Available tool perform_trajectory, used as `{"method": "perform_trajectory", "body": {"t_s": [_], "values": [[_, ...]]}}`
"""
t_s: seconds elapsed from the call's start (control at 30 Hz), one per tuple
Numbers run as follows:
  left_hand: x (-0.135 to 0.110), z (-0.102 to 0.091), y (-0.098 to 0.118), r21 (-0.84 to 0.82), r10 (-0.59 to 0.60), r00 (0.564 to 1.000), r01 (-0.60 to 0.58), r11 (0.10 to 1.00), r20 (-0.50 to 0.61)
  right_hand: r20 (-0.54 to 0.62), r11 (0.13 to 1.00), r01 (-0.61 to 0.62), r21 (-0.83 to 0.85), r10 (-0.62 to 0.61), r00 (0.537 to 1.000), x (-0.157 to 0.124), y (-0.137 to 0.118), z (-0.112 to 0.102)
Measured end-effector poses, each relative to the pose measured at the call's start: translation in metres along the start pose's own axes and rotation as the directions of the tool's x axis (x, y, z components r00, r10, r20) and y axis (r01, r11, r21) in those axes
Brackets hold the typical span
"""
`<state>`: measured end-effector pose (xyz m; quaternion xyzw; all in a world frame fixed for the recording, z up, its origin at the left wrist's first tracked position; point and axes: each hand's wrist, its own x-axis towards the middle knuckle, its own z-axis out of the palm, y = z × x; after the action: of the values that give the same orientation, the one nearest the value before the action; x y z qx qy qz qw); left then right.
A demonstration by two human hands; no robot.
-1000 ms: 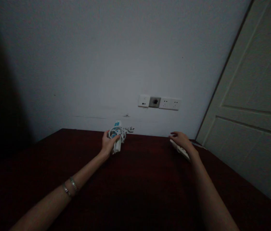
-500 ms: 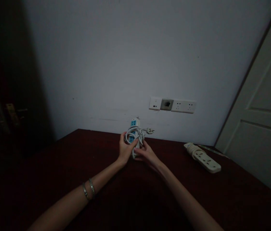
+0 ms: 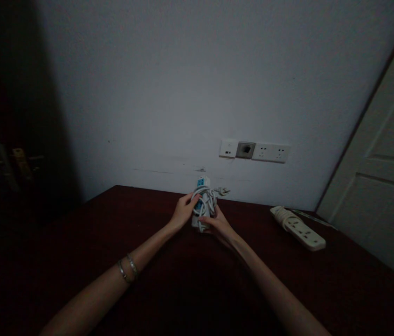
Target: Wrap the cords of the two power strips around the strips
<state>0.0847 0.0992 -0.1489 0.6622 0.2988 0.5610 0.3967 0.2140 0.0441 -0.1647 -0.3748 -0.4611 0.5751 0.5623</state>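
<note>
A white power strip (image 3: 196,220) with blue socket faces is tilted up above the table, its grey-white cord (image 3: 210,199) looped loosely around it. From the left, my left hand (image 3: 183,211) pinches the cord loops against the strip's side, thumb and fingers closed. My right hand (image 3: 220,225) grips the strip's lower right part, thumb across the front and fingers behind it, mostly hidden. The cord's plug (image 3: 223,191) sticks out to the right, its pins pointing away from the strip.
On the dark red table (image 3: 141,233), a second white power strip (image 3: 301,231) wound with its own cord lies at the right, a thin strip-like item (image 3: 314,218) behind it. Wall sockets (image 3: 270,152) sit above the table's back edge. A pale door (image 3: 385,182) stands at right.
My left hand has moved up from the strip's lower part onto the cord loops. The strip has turned slightly and shows more of its lower end. My right hand keeps its grip.
</note>
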Motion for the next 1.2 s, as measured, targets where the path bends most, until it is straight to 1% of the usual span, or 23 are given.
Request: {"method": "perform_trajectory", "body": {"t_s": [0.07, 0.17, 0.23, 0.27, 0.33, 0.4, 0.47, 0.53, 0.6, 0.63, 0.7, 0.77, 0.83, 0.9, 0.97, 1.03, 1.1, 1.2], "values": [[-0.002, 0.000, 0.002, 0.050, 0.027, 1.000, -0.027, 0.998, 0.000, 0.000, 0.999, -0.011, 0.047, 0.011, 1.000, -0.001, 0.000, 0.003], [-0.005, 0.000, 0.007, 0.082, 0.097, 0.995, -0.096, 0.992, -0.005, -0.018, 0.992, -0.006, 0.129, 0.008, 1.000, -0.002, 0.001, 0.008], [-0.005, 0.000, 0.011, 0.097, 0.129, 0.991, -0.126, 0.987, -0.025, -0.060, 0.992, 0.016, 0.128, -0.009, 0.998, 0.000, 0.004, 0.010], [-0.004, 0.000, 0.012, 0.102, 0.125, 0.992, -0.121, 0.987, -0.031, -0.083, 0.994, 0.027, 0.106, -0.018, 0.996, 0.002, 0.005, 0.009], [-0.001, -0.003, 0.016, 0.110, 0.077, 0.997, -0.074, 0.991, -0.025, -0.131, 0.997, 0.067, 0.033, -0.062, 0.989, 0.006, 0.008, 0.007], [0.003, -0.008, 0.021, 0.135, 0.019, 1.000, -0.017, 0.991, -0.012, -0.147, 0.989, 0.138, -0.056, -0.145, 0.979, 0.010, 0.008, 0.002], [0.006, -0.012, 0.026, 0.159, -0.038, 0.999, 0.033, 0.987, 0.028, -0.128, 0.966, 0.220, -0.133, -0.237, 0.963, 0.011, 0.005, -0.003], [0.007, -0.015, 0.032, 0.141, -0.104, 0.990, 0.089, 0.986, 0.098, -0.082, 0.944, 0.269, -0.190, -0.288, 0.954, 0.011, -0.002, -0.008], [0.005, -0.014, 0.038, 0.095, -0.165, 0.972, 0.150, 0.984, 0.168, -0.046, 0.936, 0.272, -0.223, -0.289, 0.956, 0.009, -0.010, -0.011], [0.004, -0.013, 0.040, 0.067, -0.175, 0.967, 0.165, 0.984, 0.186, -0.035, 0.936, 0.260, -0.235, -0.276, 0.961, 0.008, -0.013, -0.012], [0.000, -0.010, 0.045, -0.021, -0.153, 0.966, 0.160, 0.987, 0.208, -0.033, 0.945, 0.225, -0.237, -0.239, 0.970, 0.006, -0.017, -0.013], [-0.003, -0.008, 0.051, -0.185, -0.110, 0.966, 0.155, 0.970, 0.236, -0.049, 0.961, 0.198, -0.193, -0.211, 0.976, 0.006, -0.017, -0.015], [-0.006, -0.007, 0.058, -0.369, -0.085, 0.961, 0.182, 0.911, 0.263, -0.073, 0.977, 0.189, -0.097, -0.197, 0.978, 0.007, -0.015, -0.017], [-0.008, -0.008, 0.063, -0.493, -0.073, 0.960, 0.203, 0.846, 0.269, -0.087, 0.983, 0.179, 0.029, -0.176, 0.981, 0.008, -0.014, -0.020], [-0.008, -0.012, 0.067, -0.533, -0.051, 0.969, 0.177, 0.828, 0.243, -0.088, 0.979, 0.139, 0.149, -0.127, 0.988, 0.008, -0.016, -0.024], [-0.006, -0.015, 0.067, -0.519, -0.028, 0.977, 0.135, 0.844, 0.210, -0.075, 0.967, 0.076, 0.243, -0.060, 0.995, 0.008, -0.021, -0.030], [-0.005, -0.017, 0.065, -0.491, -0.025, 0.981, 0.118, 0.863, 0.191, -0.076, 0.951, 0.038, 0.306, -0.015, 0.997, 0.007, -0.026, -0.035], [-0.004, -0.018, 0.060, -0.462, -0.058, 0.981, 0.138, 0.876, 0.183, -0.075, 0.935, 0.051, 0.350, -0.026, 0.997, 0.006, -0.033, -0.040]]}}
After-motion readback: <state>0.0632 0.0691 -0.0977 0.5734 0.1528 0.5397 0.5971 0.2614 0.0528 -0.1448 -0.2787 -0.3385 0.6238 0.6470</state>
